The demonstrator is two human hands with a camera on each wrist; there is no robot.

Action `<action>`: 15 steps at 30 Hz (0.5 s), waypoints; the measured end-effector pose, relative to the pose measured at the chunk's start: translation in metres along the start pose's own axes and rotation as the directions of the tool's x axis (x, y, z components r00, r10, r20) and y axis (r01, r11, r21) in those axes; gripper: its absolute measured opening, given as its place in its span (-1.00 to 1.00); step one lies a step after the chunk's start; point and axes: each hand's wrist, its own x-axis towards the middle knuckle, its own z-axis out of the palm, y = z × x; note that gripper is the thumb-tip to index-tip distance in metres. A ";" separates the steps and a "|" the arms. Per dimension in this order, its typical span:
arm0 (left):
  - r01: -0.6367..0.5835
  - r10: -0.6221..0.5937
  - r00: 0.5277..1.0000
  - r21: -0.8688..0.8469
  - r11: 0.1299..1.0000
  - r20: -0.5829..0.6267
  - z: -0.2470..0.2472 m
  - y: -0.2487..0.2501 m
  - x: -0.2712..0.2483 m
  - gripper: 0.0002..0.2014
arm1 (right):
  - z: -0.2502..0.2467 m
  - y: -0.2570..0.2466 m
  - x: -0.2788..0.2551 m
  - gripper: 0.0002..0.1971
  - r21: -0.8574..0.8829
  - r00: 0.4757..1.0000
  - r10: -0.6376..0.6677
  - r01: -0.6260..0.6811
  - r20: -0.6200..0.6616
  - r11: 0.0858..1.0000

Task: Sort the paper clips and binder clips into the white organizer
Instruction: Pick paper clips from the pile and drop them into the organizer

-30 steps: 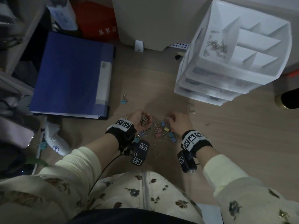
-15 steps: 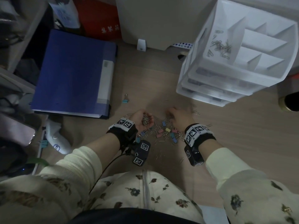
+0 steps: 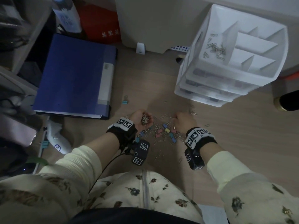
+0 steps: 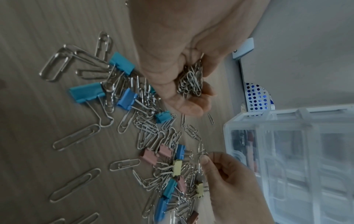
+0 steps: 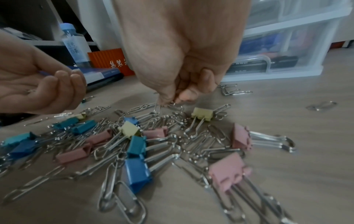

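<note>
Left hand [image 3: 142,118] was cupped palm-up, fingers curled round a bunch of paper clips [image 4: 190,82]. Right hand [image 5: 180,63] was palm-down over the heap, thumb and fingertip pinched on 1 paper clip [image 5: 158,108] at the heap's far side. The heap of silver paper clips and blue, pink and yellow binder clips [image 5: 137,174] lay on the wood floor [image 3: 226,135] between the 2 hands, near the person's lap. White organizer [image 3: 210,75] stood toward the floor's far right, well apart from the heap; some paper clips already lay in its top left compartment [image 3: 215,47], and the other top compartments held nothing visible. 1 teal binder clip [image 3: 125,100] lay alone beside a blue binder [image 3: 74,75] at the left. Water bottle [image 5: 73,45] and an orange box [image 5: 109,62] stood at the far edge. Drawer contents were blurred behind translucent fronts. The head view was dim and the wrist views were blurred at the edges.
</note>
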 end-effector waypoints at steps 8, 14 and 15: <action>-0.043 0.043 0.999 -0.013 0.999 0.009 0.006 0.000 -0.011 -0.76 | -0.023 -0.015 -0.016 -0.76 0.116 0.993 -0.018 0.031 -0.113 0.993; -0.052 0.052 0.998 0.021 0.998 0.021 0.014 -0.001 -0.018 -0.70 | -0.037 -0.037 -0.030 -0.80 0.100 0.974 -0.129 0.150 -0.187 0.984; -0.057 0.056 0.998 0.027 0.998 0.028 0.014 -0.002 -0.019 -0.70 | -0.039 -0.041 -0.032 -0.79 0.090 0.971 -0.151 0.169 -0.186 0.981</action>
